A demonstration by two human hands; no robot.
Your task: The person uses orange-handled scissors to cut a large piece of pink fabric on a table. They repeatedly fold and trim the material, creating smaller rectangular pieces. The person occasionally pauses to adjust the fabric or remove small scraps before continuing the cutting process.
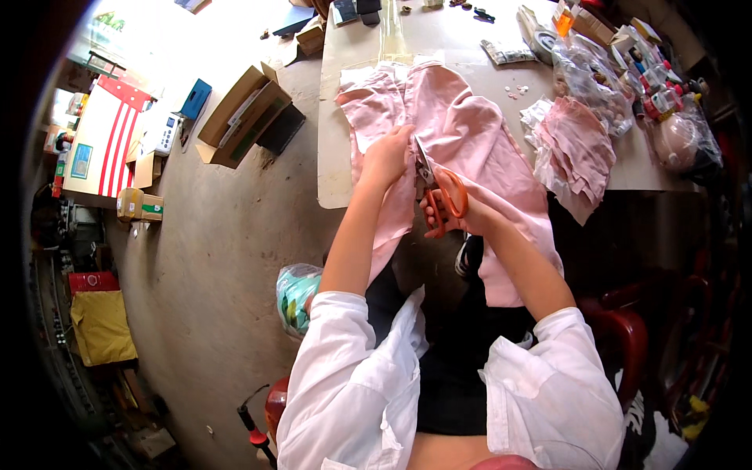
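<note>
A smooth, light pink cloth piece with a long, trouser-like outline lies over the near left part of a pale, flat-topped table, its lower end hanging past the table's near edge toward the person's lap. The left hand pinches the cloth between thumb and fingers over the table, just beside the steel blades of a pair of orange-handled scissors. The right hand has its fingers curled through the handle loops, close to the table's near edge. Below the blades the cloth stands parted into a narrow left strip and a broad right portion, so that stretch seems done. Above them a straight line runs up to the cloth's far end; whether it is a cut, a fold or a seam I cannot tell, so how much is left stays uncertain. On the table's right side, a loose stack of crumpled pink and white fabric pieces sits partly over the near edge, with a bulging clear plastic bag just beyond it.
</note>
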